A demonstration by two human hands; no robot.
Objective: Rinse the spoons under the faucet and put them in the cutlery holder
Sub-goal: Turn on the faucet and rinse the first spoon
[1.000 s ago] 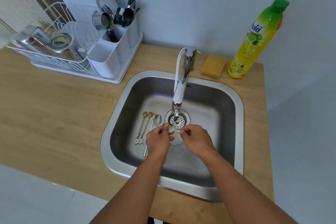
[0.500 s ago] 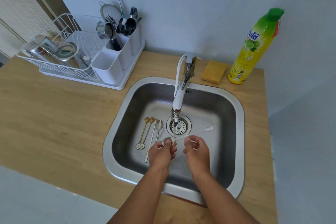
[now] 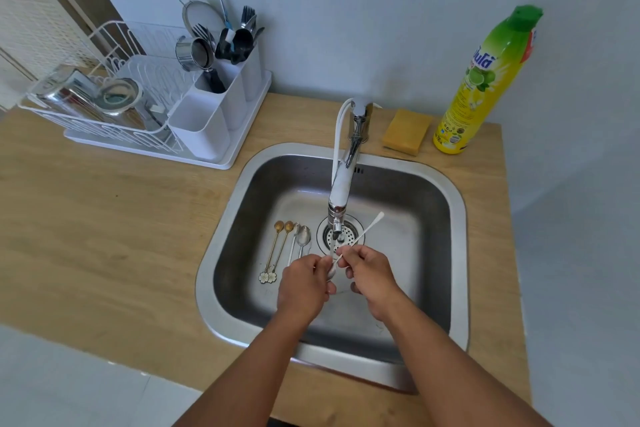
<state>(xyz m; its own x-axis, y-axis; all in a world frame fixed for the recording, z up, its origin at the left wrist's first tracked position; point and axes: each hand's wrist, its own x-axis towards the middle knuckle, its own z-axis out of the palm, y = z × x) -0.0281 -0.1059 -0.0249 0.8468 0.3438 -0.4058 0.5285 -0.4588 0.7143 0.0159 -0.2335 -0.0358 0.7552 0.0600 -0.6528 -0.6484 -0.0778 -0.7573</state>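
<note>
At the counter's (image 3: 104, 218) back left corner stands a white dish rack (image 3: 104, 107), with the cutlery holder (image 3: 221, 104) at its right end. In the sink (image 3: 457, 218), four spoons (image 3: 289, 246) lie side by side on the basin floor, left of the drain (image 3: 348, 236). Under the faucet (image 3: 341, 184), the left hand (image 3: 303, 288) pinches the bowl of a white-handled spoon (image 3: 360, 236), and the right hand (image 3: 372, 276) grips its handle, which points toward the basin's back right. A yellow sponge (image 3: 407, 130) and detergent bottle (image 3: 485, 80) sit along the back right edge.
</note>
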